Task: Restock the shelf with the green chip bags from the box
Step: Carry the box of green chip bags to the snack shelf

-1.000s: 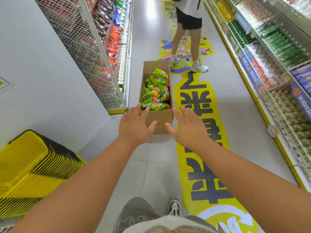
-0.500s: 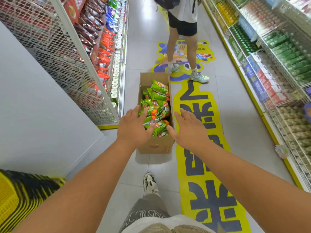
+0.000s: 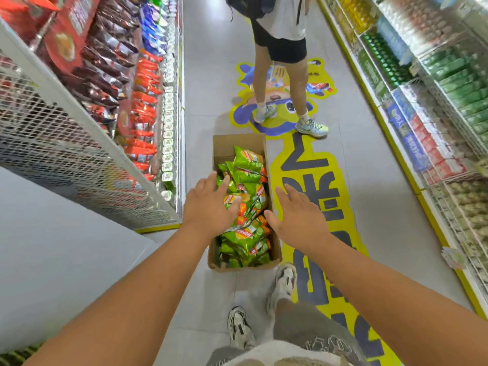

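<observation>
An open cardboard box (image 3: 239, 142) lies on the aisle floor, filled with several green chip bags (image 3: 247, 235). My left hand (image 3: 208, 204) hovers over the box's left side with fingers spread, holding nothing. My right hand (image 3: 297, 215) is stretched out beside the box's right wall, fingers apart and empty. The snack shelf (image 3: 144, 107) with red, orange and dark bags runs along the left of the aisle.
A person (image 3: 282, 62) in dark shorts stands just beyond the box in the aisle. A shelf of drinks and packets (image 3: 427, 107) lines the right side. A white wall panel (image 3: 52, 247) is at the left. My own feet (image 3: 284, 282) are just behind the box.
I have stepped forward, so the box is now closer and below my hands. Both hands moved from its near end to over and beside its middle. The yellow baskets have left view.
</observation>
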`<control>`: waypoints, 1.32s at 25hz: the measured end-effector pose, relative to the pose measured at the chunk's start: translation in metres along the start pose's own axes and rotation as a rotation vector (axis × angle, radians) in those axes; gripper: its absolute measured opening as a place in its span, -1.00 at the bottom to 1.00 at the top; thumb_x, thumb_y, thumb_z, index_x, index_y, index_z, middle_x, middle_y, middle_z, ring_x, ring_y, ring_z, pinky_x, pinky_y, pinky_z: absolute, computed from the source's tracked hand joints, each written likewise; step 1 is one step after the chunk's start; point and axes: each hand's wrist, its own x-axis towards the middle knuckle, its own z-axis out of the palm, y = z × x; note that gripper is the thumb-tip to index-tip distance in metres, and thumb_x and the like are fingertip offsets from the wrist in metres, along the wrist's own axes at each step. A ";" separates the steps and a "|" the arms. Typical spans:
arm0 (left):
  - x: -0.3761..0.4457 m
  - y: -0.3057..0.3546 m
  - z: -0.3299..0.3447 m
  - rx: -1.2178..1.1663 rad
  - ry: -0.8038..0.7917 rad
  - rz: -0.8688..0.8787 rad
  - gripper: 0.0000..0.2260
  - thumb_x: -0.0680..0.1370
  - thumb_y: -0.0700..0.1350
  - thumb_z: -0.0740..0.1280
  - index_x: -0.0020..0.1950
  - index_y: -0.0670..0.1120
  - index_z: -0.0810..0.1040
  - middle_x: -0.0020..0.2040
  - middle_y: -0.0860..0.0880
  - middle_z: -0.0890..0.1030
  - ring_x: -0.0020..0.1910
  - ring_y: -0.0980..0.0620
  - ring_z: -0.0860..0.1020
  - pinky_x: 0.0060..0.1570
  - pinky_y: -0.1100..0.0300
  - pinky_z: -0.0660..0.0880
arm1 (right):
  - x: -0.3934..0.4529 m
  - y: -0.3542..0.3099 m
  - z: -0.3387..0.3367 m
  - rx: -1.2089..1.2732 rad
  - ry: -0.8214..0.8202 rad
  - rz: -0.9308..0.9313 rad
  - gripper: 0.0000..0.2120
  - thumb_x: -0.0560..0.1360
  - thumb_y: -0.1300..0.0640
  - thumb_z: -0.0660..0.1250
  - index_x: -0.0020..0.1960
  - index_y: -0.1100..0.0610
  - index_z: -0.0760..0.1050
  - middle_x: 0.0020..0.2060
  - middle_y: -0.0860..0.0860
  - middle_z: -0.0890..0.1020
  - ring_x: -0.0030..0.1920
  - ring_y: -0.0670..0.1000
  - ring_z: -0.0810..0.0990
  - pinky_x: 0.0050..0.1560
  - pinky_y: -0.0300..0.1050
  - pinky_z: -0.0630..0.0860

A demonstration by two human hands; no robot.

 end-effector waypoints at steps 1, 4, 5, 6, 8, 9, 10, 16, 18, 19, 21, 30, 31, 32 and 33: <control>0.018 -0.001 0.003 0.001 -0.012 -0.011 -0.35 0.61 0.32 0.05 0.64 0.06 0.11 0.63 -0.10 0.11 0.57 -0.14 0.12 0.50 -0.09 0.19 | 0.020 0.005 -0.001 0.001 -0.015 0.004 -0.28 0.62 -0.31 0.08 0.64 0.05 0.07 0.62 0.05 0.15 0.57 0.12 0.21 0.42 0.09 0.36; 0.070 -0.005 0.017 -0.014 -0.026 -0.053 -0.35 0.61 0.32 0.06 0.64 0.07 0.11 0.62 -0.09 0.13 0.56 -0.12 0.13 0.50 -0.07 0.17 | 0.079 0.022 0.006 -0.007 -0.059 -0.041 -0.28 0.63 -0.30 0.07 0.65 0.07 0.06 0.62 0.07 0.15 0.57 0.15 0.21 0.40 0.11 0.38; 0.090 -0.006 0.023 -0.010 -0.032 -0.078 -0.35 0.60 0.32 0.05 0.64 0.07 0.11 0.62 -0.09 0.13 0.56 -0.12 0.13 0.49 -0.06 0.17 | 0.103 0.029 0.011 -0.012 -0.083 -0.048 -0.27 0.63 -0.31 0.06 0.65 0.07 0.06 0.62 0.07 0.15 0.57 0.14 0.20 0.40 0.12 0.38; 0.106 -0.007 0.030 -0.006 -0.050 -0.105 -0.35 0.60 0.33 0.04 0.64 0.07 0.11 0.62 -0.08 0.13 0.56 -0.12 0.14 0.47 -0.06 0.17 | 0.123 0.034 0.016 -0.010 -0.112 -0.052 -0.27 0.63 -0.32 0.05 0.65 0.07 0.05 0.62 0.06 0.14 0.58 0.13 0.19 0.40 0.12 0.38; 0.133 -0.009 0.048 0.001 -0.074 -0.156 -0.36 0.61 0.32 0.03 0.64 0.08 0.11 0.63 -0.07 0.13 0.56 -0.11 0.15 0.46 -0.05 0.17 | 0.157 0.041 0.030 -0.007 -0.160 -0.062 -0.26 0.63 -0.31 0.05 0.66 0.06 0.01 0.63 0.05 0.12 0.59 0.11 0.18 0.43 0.09 0.35; 0.147 -0.010 0.057 0.011 -0.103 -0.173 -0.36 0.60 0.33 0.02 0.64 0.09 0.10 0.63 -0.07 0.14 0.56 -0.10 0.15 0.47 -0.05 0.17 | 0.172 0.044 0.037 -0.013 -0.196 -0.052 -0.26 0.63 -0.31 0.05 0.66 0.06 -0.02 0.64 0.04 0.10 0.59 0.11 0.17 0.44 0.07 0.33; 0.162 -0.014 0.069 -0.010 -0.131 -0.191 -0.35 0.60 0.33 0.03 0.64 0.09 0.11 0.63 -0.06 0.15 0.56 -0.10 0.15 0.48 -0.05 0.18 | 0.189 0.048 0.048 0.005 -0.218 -0.040 -0.26 0.63 -0.31 0.05 0.66 0.05 -0.03 0.64 0.04 0.10 0.59 0.11 0.16 0.45 0.06 0.31; 0.223 -0.059 0.158 -0.056 -0.244 -0.234 -0.32 0.58 0.32 0.15 0.62 0.03 0.17 0.59 -0.09 0.23 0.52 -0.16 0.23 0.41 -0.06 0.32 | 0.255 0.062 0.136 0.020 -0.306 0.102 -0.26 0.62 -0.30 0.09 0.65 0.07 0.02 0.62 0.07 0.17 0.57 0.13 0.21 0.42 0.05 0.36; 0.241 -0.082 0.194 -0.081 -0.288 -0.290 -0.27 0.57 0.34 0.12 0.64 0.03 0.06 0.63 -0.06 0.13 0.57 -0.13 0.14 0.46 -0.06 0.27 | 0.277 0.064 0.168 0.032 -0.334 0.187 -0.25 0.62 -0.31 0.10 0.65 0.07 0.01 0.62 0.05 0.15 0.57 0.12 0.23 0.36 0.06 0.42; 0.250 -0.093 0.210 -0.094 -0.296 -0.326 -0.24 0.56 0.36 0.12 0.65 0.03 0.02 0.63 -0.04 0.12 0.58 -0.12 0.13 0.45 -0.06 0.28 | 0.288 0.065 0.184 0.065 -0.341 0.242 -0.24 0.61 -0.31 0.11 0.65 0.07 0.01 0.62 0.05 0.16 0.56 0.12 0.25 0.33 0.07 0.45; 0.271 -0.113 0.242 -0.105 -0.317 -0.387 -0.19 0.53 0.39 0.14 0.65 0.00 -0.01 0.62 -0.03 0.15 0.56 -0.11 0.17 0.40 -0.08 0.33 | 0.312 0.069 0.218 0.136 -0.359 0.365 -0.21 0.61 -0.32 0.12 0.64 0.12 0.00 0.61 0.08 0.16 0.55 0.14 0.26 0.33 0.10 0.45; 0.322 -0.137 0.332 -0.178 -0.455 -0.500 -0.31 0.61 0.29 0.15 0.64 -0.01 0.07 0.56 -0.05 0.32 0.46 -0.16 0.39 0.32 -0.11 0.37 | 0.353 0.092 0.324 0.431 -0.351 0.693 -0.33 0.60 -0.19 0.25 0.55 0.18 0.22 0.42 0.21 0.48 0.39 0.26 0.47 0.27 0.15 0.48; 0.325 -0.140 0.341 -0.174 -0.471 -0.506 -0.38 0.63 0.26 0.13 0.62 0.00 0.16 0.51 -0.05 0.40 0.42 -0.15 0.43 0.27 -0.08 0.40 | 0.354 0.095 0.332 0.435 -0.330 0.710 -0.42 0.61 -0.15 0.25 0.49 0.18 0.30 0.33 0.22 0.55 0.32 0.28 0.52 0.20 0.15 0.52; 0.328 -0.143 0.348 -0.161 -0.489 -0.510 -0.45 0.64 0.24 0.11 0.57 0.00 0.27 0.44 -0.07 0.48 0.37 -0.16 0.47 0.22 -0.05 0.42 | 0.356 0.097 0.338 0.430 -0.319 0.721 -0.50 0.63 -0.11 0.24 0.43 0.19 0.37 0.25 0.23 0.61 0.25 0.29 0.56 0.12 0.13 0.54; 0.331 -0.145 0.354 -0.145 -0.503 -0.522 -0.50 0.65 0.22 0.10 0.50 -0.02 0.38 0.36 -0.08 0.54 0.32 -0.16 0.50 0.17 -0.03 0.44 | 0.356 0.100 0.344 0.427 -0.312 0.730 -0.57 0.64 -0.07 0.24 0.37 0.20 0.42 0.17 0.24 0.64 0.19 0.30 0.59 0.06 0.10 0.54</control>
